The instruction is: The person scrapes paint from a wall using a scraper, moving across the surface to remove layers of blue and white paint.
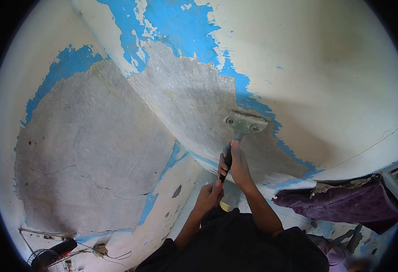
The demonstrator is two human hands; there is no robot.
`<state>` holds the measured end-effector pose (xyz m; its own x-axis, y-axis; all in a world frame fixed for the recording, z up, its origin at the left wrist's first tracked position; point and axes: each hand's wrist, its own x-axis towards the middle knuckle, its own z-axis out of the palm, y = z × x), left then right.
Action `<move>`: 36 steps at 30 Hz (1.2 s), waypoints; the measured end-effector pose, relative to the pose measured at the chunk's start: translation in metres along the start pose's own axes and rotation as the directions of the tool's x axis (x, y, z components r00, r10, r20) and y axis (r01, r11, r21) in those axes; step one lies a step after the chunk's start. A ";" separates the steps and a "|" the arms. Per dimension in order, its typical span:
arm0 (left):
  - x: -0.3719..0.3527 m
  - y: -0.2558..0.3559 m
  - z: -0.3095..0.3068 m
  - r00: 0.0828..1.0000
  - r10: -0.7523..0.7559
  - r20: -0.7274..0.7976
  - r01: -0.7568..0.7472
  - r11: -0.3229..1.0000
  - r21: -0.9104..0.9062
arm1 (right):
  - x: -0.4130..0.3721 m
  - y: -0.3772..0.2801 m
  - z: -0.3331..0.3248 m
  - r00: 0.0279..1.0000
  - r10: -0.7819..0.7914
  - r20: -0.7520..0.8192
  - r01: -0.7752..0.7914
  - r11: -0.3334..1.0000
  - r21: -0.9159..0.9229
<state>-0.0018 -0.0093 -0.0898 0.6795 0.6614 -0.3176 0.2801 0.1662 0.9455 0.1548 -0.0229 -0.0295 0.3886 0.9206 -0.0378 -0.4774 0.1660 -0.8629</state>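
Observation:
A wide paint scraper (246, 123) with a screwed-on blade lies against the wall at the edge between bare grey plaster (190, 86) and blue paint (253, 102). My right hand (239, 165) is closed round the upper part of its dark handle, near the head. Lower down, my left hand (209, 196) is wrapped round the handle's end. Flaking cream paint (308, 59) surrounds the blue layer. Across the corner, a second bare patch (90, 154) with thin cracks covers the left wall.
A purple cloth-covered piece (344, 199) stands at the right, close to the wall. At the lower left are a wire-caged fan (49, 260) and a small box with loose wires (100, 249). Paint flakes and a lilac item (337, 256) are on the floor at lower right.

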 end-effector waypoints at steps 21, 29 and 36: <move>-0.004 0.003 0.006 0.999 -0.024 -0.047 0.020 0.996 -0.084 | 0.012 -0.008 0.010 0.991 0.104 0.086 -0.097 0.992 -0.076; -0.012 -0.010 0.019 0.993 -0.099 -0.065 0.089 0.986 -0.144 | 0.008 0.011 -0.003 0.982 0.168 0.088 -0.160 0.983 -0.087; -0.012 0.008 0.008 0.995 -0.025 -0.095 0.017 0.997 -0.080 | 0.014 -0.007 0.013 0.987 0.117 0.114 -0.109 0.992 -0.068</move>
<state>-0.0021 -0.0215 -0.0792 0.6050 0.7233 -0.3329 0.2368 0.2358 0.9425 0.1535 -0.0070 -0.0175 0.2383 0.9679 -0.0806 -0.4625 0.0401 -0.8857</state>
